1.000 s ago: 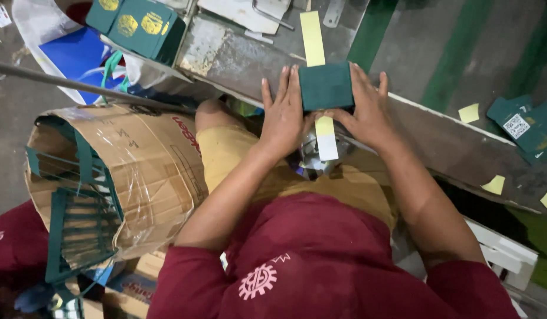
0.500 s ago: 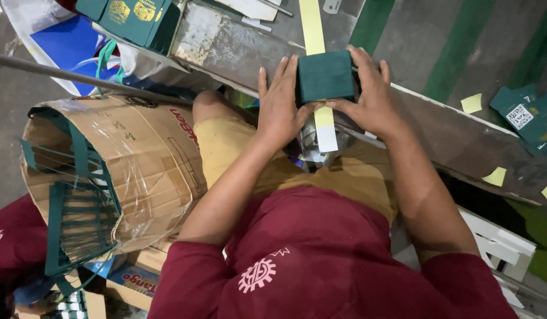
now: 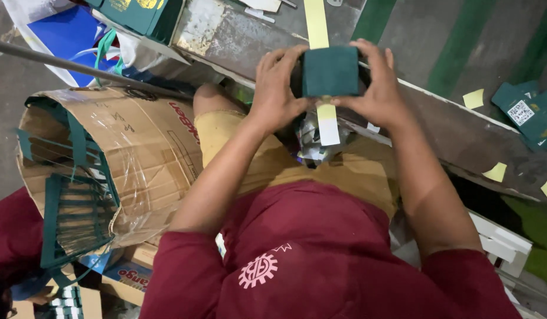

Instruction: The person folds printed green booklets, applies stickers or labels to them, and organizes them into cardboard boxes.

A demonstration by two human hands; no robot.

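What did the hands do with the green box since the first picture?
Both hands, left and right, kept hold of the green box and lifted it a little up off the lap, toward the table. The fingers now wrap round its sides more. The yellow strip still hangs below the box. The cardboard carton stayed put.

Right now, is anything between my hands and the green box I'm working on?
Nothing visible is. The left hand and the right hand both press straight against the sides of the green box. A pale yellow strip hangs out below it, clear of either grip.
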